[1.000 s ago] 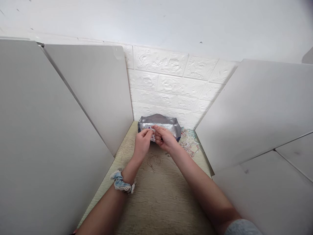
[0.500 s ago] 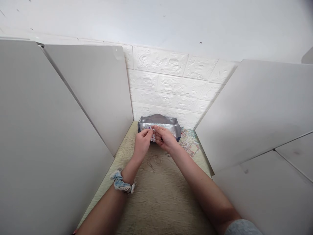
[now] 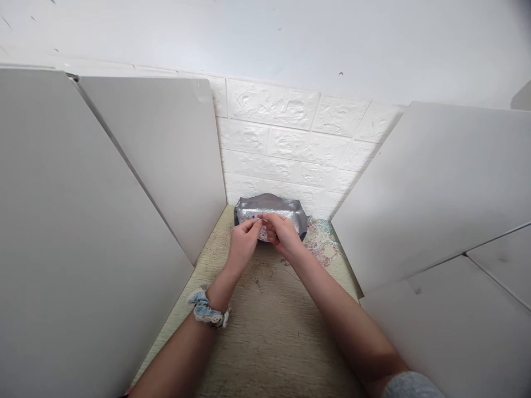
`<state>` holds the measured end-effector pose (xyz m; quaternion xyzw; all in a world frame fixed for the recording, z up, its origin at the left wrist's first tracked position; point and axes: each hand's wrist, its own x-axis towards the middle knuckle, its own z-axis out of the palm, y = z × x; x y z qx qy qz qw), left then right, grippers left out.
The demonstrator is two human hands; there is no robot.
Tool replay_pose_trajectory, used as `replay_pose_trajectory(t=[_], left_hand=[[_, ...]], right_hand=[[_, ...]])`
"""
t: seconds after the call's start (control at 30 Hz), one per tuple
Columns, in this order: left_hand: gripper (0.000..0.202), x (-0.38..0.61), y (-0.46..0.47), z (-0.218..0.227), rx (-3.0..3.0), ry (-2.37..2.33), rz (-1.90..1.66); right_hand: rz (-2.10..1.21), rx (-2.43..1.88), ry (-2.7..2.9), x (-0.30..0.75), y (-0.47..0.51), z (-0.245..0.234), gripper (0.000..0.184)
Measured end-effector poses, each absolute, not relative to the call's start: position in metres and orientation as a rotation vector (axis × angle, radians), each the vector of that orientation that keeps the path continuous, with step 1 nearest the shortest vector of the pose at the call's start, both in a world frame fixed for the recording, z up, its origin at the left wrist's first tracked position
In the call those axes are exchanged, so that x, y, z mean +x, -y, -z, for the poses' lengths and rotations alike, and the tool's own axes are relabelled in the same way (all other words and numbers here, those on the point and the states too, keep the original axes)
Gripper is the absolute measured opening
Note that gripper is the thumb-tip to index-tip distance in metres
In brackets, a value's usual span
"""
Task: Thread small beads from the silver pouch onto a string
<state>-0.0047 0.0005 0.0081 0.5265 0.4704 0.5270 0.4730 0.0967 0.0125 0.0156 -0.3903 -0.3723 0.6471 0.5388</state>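
Observation:
My left hand [image 3: 244, 240] and my right hand [image 3: 283, 232] meet fingertip to fingertip over a silver foil-lined pouch [image 3: 271, 203]. Both are closed in a pinch. Something tiny and pale seems to lie between the fingertips, too small to name. Small coloured beads show inside the pouch, partly covered by my hands. On the board just below my hands lies a beaded strand [image 3: 263, 271] in a loose curl. A blue and white scrunchie [image 3: 207, 309] circles my left wrist.
More beaded strands [image 3: 326, 249] lie heaped right of the pouch. White panels [image 3: 153, 138] stand at the left, and another panel [image 3: 448, 182] at the right. Behind the pouch is a white brick-patterned wall [image 3: 274, 105]. A pale wood-grained surface [image 3: 282, 342] lies underneath.
My right hand's fingers have shifted slightly, the index finger lying lower and flatter. My left hand has moved very little. The pouch and strands stay in place.

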Motion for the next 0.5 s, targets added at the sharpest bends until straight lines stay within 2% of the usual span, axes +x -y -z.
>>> replay_pose_trajectory(t=[0.2, 0.4, 0.5], left_hand=[[0.026, -0.0028, 0.0032, -0.0126, 1.195, -1.096, -1.233], [0.034, -0.0044, 0.0029, -0.0126, 1.154, -1.063, -1.265], [0.038, -0.0049, 0.0019, -0.0124, 1.125, -1.044, -1.291]], right_hand=[[-1.366, -1.016, 0.97, 0.0946, -0.0127, -0.0167, 0.019], [-0.952, -1.083, 1.222, 0.0947, -0.0078, -0.0213, 0.015], [-0.921, -1.063, 1.242, 0.0958, -0.0071, -0.0192, 0.014]])
